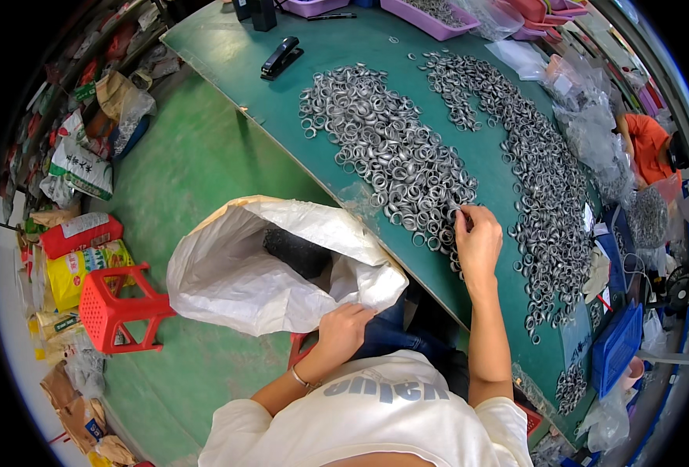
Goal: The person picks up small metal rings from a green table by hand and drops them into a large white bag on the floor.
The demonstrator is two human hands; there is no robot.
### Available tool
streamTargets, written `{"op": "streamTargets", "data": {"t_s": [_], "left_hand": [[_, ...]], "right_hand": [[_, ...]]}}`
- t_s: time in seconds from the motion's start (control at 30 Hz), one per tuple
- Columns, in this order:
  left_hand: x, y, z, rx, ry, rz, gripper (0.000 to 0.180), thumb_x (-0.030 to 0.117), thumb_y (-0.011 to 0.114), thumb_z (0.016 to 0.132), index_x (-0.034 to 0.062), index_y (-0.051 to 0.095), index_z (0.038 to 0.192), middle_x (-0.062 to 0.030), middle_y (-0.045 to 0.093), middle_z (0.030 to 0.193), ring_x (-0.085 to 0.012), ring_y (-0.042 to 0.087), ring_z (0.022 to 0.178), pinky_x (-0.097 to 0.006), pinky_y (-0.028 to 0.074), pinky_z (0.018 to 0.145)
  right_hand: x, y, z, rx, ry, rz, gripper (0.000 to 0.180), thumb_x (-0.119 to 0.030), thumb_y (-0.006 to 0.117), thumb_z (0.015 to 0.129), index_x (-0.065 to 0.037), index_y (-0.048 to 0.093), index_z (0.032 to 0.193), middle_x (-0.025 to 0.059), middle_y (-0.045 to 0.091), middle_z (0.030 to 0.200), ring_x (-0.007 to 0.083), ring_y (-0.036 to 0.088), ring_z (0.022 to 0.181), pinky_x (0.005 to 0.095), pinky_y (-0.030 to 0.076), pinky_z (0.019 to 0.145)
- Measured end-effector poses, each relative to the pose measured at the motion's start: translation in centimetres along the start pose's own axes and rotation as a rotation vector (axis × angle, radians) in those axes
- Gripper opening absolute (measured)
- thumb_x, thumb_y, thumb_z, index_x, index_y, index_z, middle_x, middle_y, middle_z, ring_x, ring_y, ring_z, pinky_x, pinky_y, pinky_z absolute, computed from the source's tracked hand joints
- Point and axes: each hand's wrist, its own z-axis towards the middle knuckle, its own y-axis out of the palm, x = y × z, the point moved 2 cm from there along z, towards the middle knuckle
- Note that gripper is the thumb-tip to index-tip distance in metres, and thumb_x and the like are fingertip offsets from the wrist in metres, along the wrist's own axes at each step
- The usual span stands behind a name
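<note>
My left hand [343, 333] is closed around the near rim of a large white woven sack [232, 289], holding its wide mouth up at the table edge. Inside the sack lies a dark, black-looking bundle [298, 251] that I cannot make out. On the green table [263, 117], a long heap of small silvery metal rings [399, 148] stretches away from me. My right hand [481, 240] rests at the near end of this heap, thumb and fingers bent together against the rings. Whatever sits between the fingertips is too small to tell.
A second, longer heap of rings [543, 202] lies to the right. Toward the far edge are a black stapler [282, 58] and a purple tray [430, 22]. A red stool [123, 307] stands on the floor at left. Another person in orange [646, 148] is at far right.
</note>
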Motion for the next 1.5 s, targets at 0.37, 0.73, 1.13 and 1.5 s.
{"op": "streamTargets", "data": {"t_s": [0.37,0.73,1.13,1.5], "left_hand": [[0.2,0.0,0.2,0.038,-0.001,-0.002,0.015,0.005,0.064,0.076,0.0080,0.072,0.088,-0.0075,0.065,0.078,-0.0269,0.062,0.070,-0.038,0.051,0.059],[0.3,0.0,0.0,0.031,-0.008,-0.007,0.016,0.005,0.065,0.075,0.0099,0.072,0.089,-0.0069,0.063,0.076,-0.0264,0.062,0.069,-0.038,0.049,0.056],[0.2,0.0,0.0,0.037,-0.005,-0.014,0.017,0.005,0.065,0.076,0.0109,0.073,0.090,-0.0073,0.062,0.074,-0.0276,0.061,0.067,-0.038,0.049,0.056],[0.3,-0.1,0.1,0.030,-0.013,-0.008,0.016,0.006,0.064,0.078,0.0112,0.073,0.090,-0.0073,0.062,0.074,-0.0276,0.061,0.066,-0.039,0.048,0.054]], "right_hand": [[-10.0,4.2,-6.3,-0.501,-0.245,0.566,0.008,-0.004,0.066,0.081,0.001,0.066,0.088,0.0139,0.064,0.081,0.0274,0.063,0.070,0.0347,0.050,0.062],[0.8,1.0,2.2,0.004,0.059,-0.160,0.006,-0.011,0.064,0.082,-0.004,0.065,0.082,0.0112,0.061,0.085,0.0299,0.056,0.085,0.0420,0.044,0.073],[2.1,2.8,2.3,-0.059,0.096,-0.216,0.027,-0.030,0.073,0.080,-0.004,0.068,0.071,0.0103,0.063,0.084,0.0283,0.055,0.084,0.0419,0.037,0.073],[2.6,3.2,2.7,0.001,0.121,-0.169,0.014,-0.016,0.069,0.077,-0.002,0.069,0.075,0.0114,0.066,0.082,0.0292,0.059,0.083,0.0427,0.040,0.074]]}}
